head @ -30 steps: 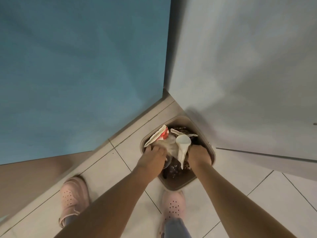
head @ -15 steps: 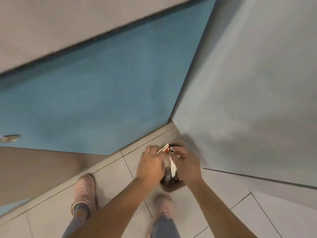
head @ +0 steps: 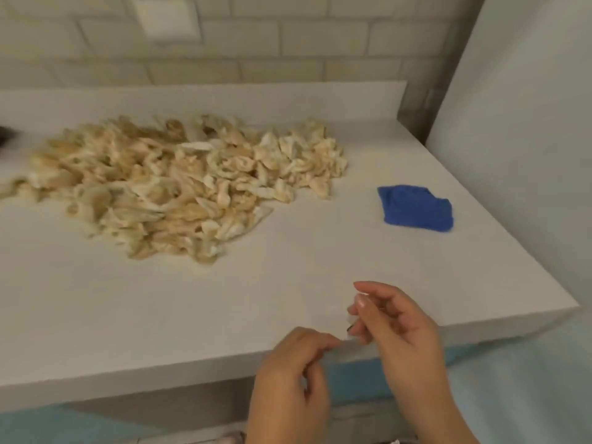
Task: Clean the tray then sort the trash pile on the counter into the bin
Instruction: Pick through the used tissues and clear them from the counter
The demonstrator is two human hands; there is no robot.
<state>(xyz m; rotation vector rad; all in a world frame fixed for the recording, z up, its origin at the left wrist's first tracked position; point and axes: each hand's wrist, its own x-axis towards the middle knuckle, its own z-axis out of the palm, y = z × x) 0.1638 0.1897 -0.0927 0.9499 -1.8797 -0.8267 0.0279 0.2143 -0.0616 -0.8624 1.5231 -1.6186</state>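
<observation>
A wide pile of pale yellow-white peelings and scraps lies on the white counter, spreading from the left edge to past the middle. My left hand hovers at the counter's front edge with fingers loosely curled and nothing in it. My right hand is just right of it, over the front edge, fingers apart and empty. Both hands are well in front of the pile, not touching it. The bin and the tray are out of view.
A crumpled blue cloth lies on the counter to the right of the pile. A tiled wall with a white switch plate runs behind. A tall pale panel stands at the right. Blue cabinet fronts show below.
My view has lifted from the floor bin up to the counter. Both hands have left the trash in the bin and come up empty to the counter's front edge.
</observation>
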